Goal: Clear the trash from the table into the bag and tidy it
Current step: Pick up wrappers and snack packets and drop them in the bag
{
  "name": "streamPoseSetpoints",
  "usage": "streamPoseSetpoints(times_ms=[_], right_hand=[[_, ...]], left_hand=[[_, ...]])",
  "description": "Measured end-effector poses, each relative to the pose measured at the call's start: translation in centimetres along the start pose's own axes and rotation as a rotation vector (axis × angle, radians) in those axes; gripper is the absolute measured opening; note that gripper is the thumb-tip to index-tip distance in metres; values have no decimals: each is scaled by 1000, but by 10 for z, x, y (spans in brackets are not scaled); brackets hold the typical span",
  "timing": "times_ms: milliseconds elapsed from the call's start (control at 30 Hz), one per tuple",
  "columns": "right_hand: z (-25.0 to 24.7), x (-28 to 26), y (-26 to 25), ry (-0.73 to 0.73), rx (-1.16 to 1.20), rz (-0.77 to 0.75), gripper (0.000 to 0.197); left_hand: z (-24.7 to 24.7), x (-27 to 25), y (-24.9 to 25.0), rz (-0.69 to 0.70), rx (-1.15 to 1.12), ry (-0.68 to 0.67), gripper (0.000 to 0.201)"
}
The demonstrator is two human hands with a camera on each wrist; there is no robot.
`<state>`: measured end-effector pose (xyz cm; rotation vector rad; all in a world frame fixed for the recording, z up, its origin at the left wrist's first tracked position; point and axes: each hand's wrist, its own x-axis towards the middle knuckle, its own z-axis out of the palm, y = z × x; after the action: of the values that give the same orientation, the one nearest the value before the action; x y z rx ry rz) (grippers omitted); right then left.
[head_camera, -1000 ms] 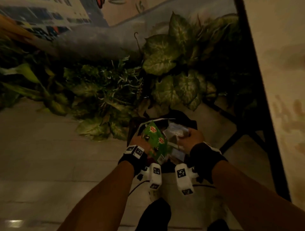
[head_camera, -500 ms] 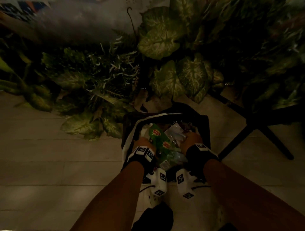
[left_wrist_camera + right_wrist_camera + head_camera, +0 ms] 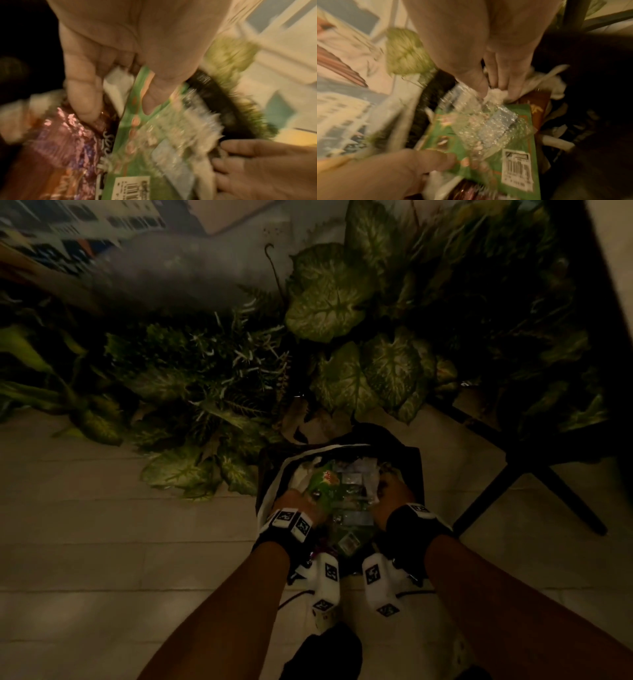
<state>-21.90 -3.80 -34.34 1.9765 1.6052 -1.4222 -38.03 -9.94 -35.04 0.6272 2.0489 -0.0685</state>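
A black bag (image 3: 416, 470) with a pale lining stands open on the floor, stuffed with trash. Both my hands are down inside its mouth. My left hand (image 3: 299, 501) (image 3: 118, 105) pinches the green snack packet (image 3: 325, 481) (image 3: 137, 155) between thumb and curled fingers, with a white tissue (image 3: 118, 83) behind it. My right hand (image 3: 390, 487) (image 3: 496, 92) pinches a crumpled clear plastic wrapper (image 3: 356, 477) (image 3: 484, 121) together with a white tissue (image 3: 494, 95). The wrapper lies over the green packet (image 3: 513, 146). A pink foil wrapper (image 3: 68, 135) sits beside the left fingers.
Leafy plants (image 3: 329, 302) crowd the floor just behind the bag. Black furniture legs (image 3: 534, 491) splay to the right, under a pale tabletop edge (image 3: 616, 268). The floor (image 3: 102, 542) to the left is tiled. My dark shoe (image 3: 325, 655) is near the bottom edge.
Both hands have pushed the green packet and the clear wrapper from above the bag's mouth down into it. The hands now sit lower and farther apart.
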Motion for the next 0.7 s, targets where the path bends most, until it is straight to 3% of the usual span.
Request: streamPoseSetpoints(times_ms=[67, 167, 300, 400, 533, 700], right_hand=[[-13, -25, -5, 8, 43, -28, 59], [-31, -64, -15, -15, 87, -96, 40], [-68, -147, -45, -116, 133, -233, 7], [-98, -216, -49, -210, 218, -316, 11], [-157, -277, -18, -289, 117, -430, 5], [-257, -329, 62, -241, -10, -500, 14]], left_hand=[[-12, -15, 1, 23, 28, 72, 43], [-32, -48, 8, 98, -3, 161, 54], [-67, -103, 32, 170, 35, 168, 33], [-92, -148, 65, 270, 69, 215, 17], [-108, -208, 113, 473, -29, 315, 10], [-96, -283, 175, 727, 6, 399, 8]])
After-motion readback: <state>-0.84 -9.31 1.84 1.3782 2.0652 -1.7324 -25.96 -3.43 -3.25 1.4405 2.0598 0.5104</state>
